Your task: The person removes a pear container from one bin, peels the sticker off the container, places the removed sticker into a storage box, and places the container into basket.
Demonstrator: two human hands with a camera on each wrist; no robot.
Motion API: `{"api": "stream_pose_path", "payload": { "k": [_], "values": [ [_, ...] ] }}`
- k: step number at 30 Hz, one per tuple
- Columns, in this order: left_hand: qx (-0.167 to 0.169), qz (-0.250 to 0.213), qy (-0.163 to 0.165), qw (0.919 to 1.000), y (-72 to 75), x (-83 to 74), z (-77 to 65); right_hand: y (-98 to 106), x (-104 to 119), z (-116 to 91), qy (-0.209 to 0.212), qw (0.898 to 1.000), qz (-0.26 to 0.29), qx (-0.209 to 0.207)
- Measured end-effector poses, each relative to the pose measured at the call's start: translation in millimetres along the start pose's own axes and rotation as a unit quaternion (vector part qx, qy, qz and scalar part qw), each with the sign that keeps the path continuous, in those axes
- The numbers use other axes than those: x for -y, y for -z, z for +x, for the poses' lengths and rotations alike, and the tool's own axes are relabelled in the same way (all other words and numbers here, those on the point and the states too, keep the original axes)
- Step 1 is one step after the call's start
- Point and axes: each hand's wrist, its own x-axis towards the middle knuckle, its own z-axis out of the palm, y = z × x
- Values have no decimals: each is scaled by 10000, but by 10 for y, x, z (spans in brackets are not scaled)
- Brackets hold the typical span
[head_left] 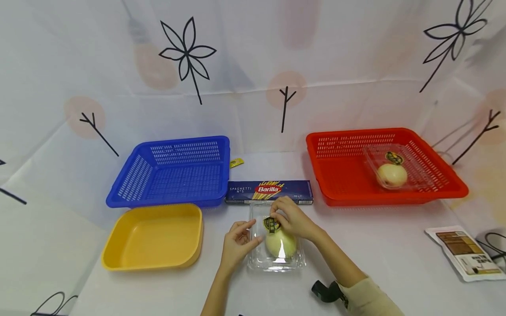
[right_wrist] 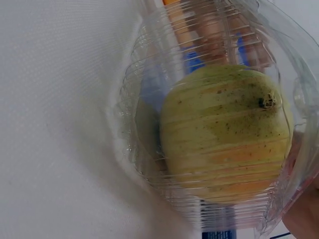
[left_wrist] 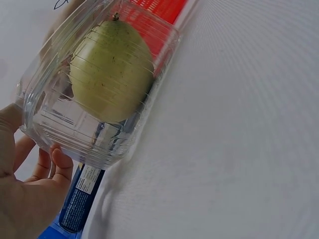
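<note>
A clear plastic clamshell box (head_left: 257,259) lies on the table, with a round, pale yellow-green fruit (head_left: 280,244) inside that has a short stem and brown specks. On its lid is a round black-and-yellow sticker (head_left: 272,224). My left hand (head_left: 236,245) touches the box's left side, thumb over the lid and fingers loosely bent along the edge. Above the lid, my right hand (head_left: 291,218) has its thumb and forefinger bent together at the sticker's upper edge, seeming to pinch it. The box hides much of both hands in the wrist views.
A Barilla spaghetti box (head_left: 241,191) lies right behind the clamshell. Blue basket (head_left: 189,175) and yellow tub (head_left: 154,237) stand left. The red basket (head_left: 340,175) at right holds another stickered clamshell (head_left: 415,173) with fruit. A food pouch (head_left: 466,253) lies far right.
</note>
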Motion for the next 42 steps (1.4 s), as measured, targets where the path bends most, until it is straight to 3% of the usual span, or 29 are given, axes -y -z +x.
{"api": "stream_pose_path", "payload": {
  "k": [4, 9, 15, 21, 29, 32, 36, 42],
  "values": [
    [21, 38, -21, 10000, -3, -8, 7, 20, -23, -5, -80, 9997, 247, 45],
    [-53, 564, -217, 9982, 13, -78, 9, 2, -58, -12, -254, 9965, 715, -356],
    [-238, 1182, -656, 9905, -13, -165, 39, -3, -90, -74, -442, 9754, 1789, -1210],
    [-449, 1378, -1207, 9820, -100, -228, 161, 30, -76, -227, -1102, 9672, 1314, -1876],
    [-274, 1157, -1403, 9829, -208, -211, 384, -28, 32, -469, -2175, 9468, 1619, -1732],
    [-141, 1181, -1300, 9844, -235, -71, 467, -93, 98, -506, -2469, 9404, 1648, -1660],
    [-111, 1374, -1259, 9824, -243, 122, 542, -161, 150, -528, -2734, 9347, 1569, -1644],
    [-40, 1486, -1318, 9801, -228, 195, 539, -179, 157, -574, -2795, 9336, 1646, -1524]
  ]
}}
